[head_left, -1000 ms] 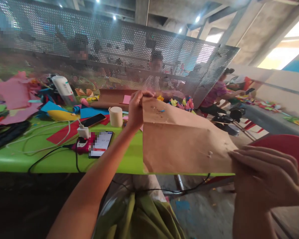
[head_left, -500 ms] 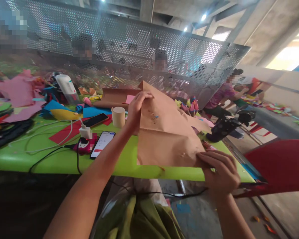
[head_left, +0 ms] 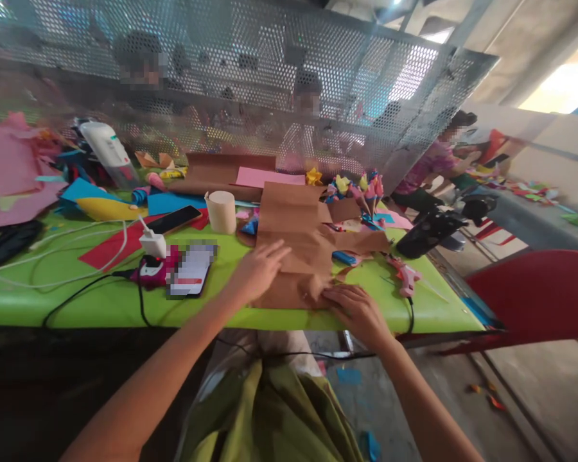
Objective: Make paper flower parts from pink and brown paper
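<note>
A sheet of brown kraft paper (head_left: 296, 234) lies flat on the green table (head_left: 101, 301), near its front edge. My left hand (head_left: 257, 269) rests open on the paper's left side, fingers stretched out. My right hand (head_left: 354, 308) presses flat on the paper's near right corner, fingers spread. Neither hand grips anything.
A roll of tape (head_left: 221, 212), two phones (head_left: 190, 273), a white charger (head_left: 153, 244) with cables, coloured paper sheets (head_left: 9, 167) and small paper flowers (head_left: 354, 189) crowd the table. A pink glue gun (head_left: 404, 276) lies right. A red chair (head_left: 534, 292) stands right. Other people sit behind a perforated metal screen (head_left: 270, 77).
Both hands brought the brown paper down from held up in the air and laid it on the table. They let go of its edges and now press it flat.
</note>
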The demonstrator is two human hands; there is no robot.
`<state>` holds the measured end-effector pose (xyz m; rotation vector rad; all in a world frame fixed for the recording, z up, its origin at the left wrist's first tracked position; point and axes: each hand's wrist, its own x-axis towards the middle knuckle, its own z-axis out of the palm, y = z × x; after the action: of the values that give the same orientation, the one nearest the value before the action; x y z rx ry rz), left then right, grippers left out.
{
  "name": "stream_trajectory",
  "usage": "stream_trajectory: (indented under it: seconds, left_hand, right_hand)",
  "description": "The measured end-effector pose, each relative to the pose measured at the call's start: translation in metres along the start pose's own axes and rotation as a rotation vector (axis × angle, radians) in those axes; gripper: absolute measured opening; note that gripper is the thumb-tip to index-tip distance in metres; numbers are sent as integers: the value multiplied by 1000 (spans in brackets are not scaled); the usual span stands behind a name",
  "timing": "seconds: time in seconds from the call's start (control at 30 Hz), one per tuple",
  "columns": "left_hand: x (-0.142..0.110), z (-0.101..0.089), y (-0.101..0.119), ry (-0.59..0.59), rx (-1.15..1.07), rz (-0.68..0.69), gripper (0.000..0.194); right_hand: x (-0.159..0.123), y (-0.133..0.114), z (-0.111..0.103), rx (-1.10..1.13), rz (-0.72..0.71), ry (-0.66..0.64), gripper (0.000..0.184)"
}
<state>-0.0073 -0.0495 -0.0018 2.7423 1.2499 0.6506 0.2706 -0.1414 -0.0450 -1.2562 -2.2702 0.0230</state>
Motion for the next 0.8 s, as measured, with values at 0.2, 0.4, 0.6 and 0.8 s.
stream_trajectory:
  seconds: [0.2,0.4,0.6,0.8]
  left_hand:
    - [-14,37,45,-282,-20,126,53]
    - [-22,54,40,-243,52,134,57]
    - [-22,49,44,-245,41,127,60]
    - [-22,48,45,-240,21,114,61]
  right_hand:
    - [-7,-4,-2,107,101,-33,25]
    - [-5,-4,3,183,175,13,13]
    - [1,-6,5,132,214,38,8]
    - [1,-4,7,124,195,41,7]
